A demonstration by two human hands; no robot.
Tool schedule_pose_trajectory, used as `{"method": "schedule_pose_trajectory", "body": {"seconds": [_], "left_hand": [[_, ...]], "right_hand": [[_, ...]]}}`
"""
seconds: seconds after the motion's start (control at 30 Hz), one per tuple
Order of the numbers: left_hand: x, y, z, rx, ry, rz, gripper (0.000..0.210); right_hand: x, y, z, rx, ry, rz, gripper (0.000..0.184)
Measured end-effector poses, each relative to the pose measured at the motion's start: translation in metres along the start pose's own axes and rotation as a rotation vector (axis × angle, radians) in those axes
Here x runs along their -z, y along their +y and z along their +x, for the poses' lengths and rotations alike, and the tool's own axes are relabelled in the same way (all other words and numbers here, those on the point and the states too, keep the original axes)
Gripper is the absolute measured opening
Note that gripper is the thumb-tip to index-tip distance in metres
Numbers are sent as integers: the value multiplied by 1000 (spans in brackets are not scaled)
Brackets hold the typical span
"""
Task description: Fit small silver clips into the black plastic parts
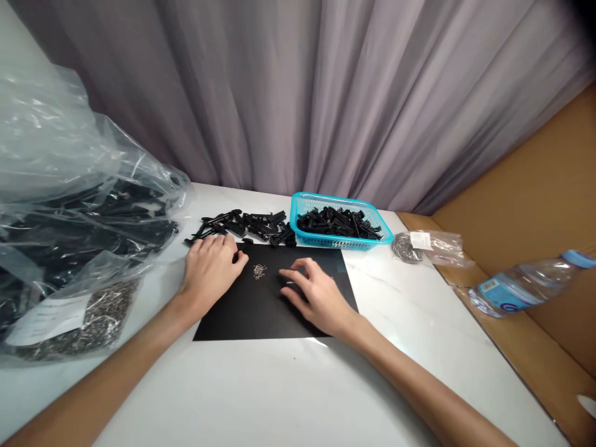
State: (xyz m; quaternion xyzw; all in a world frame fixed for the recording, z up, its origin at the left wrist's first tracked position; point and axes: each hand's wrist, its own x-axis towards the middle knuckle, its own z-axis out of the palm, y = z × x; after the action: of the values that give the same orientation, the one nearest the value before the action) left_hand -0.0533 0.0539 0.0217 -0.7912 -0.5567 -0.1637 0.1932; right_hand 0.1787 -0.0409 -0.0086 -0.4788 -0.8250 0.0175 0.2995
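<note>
My left hand (212, 264) lies at the back left edge of a black sheet (261, 316), fingers bent over the near side of a pile of black plastic parts (265, 226). A dark piece shows between its thumb and forefinger; the fingertips are partly hidden. Over the sheet's right half hovers my right hand (316, 295), thumb and fingers apart, with nothing plainly held. A tiny shiny bit shows by its fingers. Between the hands sits a small heap of tiny metal pieces (259, 271), apart from both.
Behind the sheet stands a blue basket (342, 241) of black parts. Large clear bags (93, 155) with black parts and metal pieces fill the left. At right are a small bag of metal pieces (407, 248), a water bottle (521, 285) and cardboard (535, 186).
</note>
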Motion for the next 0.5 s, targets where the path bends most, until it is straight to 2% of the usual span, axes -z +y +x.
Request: {"method": "schedule_pose_trajectory", "body": {"seconds": [0.13, 0.23, 0.4, 0.5], "left_hand": [[6, 9, 1, 54, 1, -134, 12], [7, 13, 1, 99, -33, -257, 11], [1, 16, -1, 59, 19, -425, 7], [-1, 17, -1, 78, -5, -538, 9]], "right_hand": [[-10, -14, 8, 55, -99, -33, 61], [-9, -14, 9, 68, -137, -81, 59], [-9, -15, 8, -6, -71, -96, 55], [-9, -15, 8, 28, -90, -98, 58]]}}
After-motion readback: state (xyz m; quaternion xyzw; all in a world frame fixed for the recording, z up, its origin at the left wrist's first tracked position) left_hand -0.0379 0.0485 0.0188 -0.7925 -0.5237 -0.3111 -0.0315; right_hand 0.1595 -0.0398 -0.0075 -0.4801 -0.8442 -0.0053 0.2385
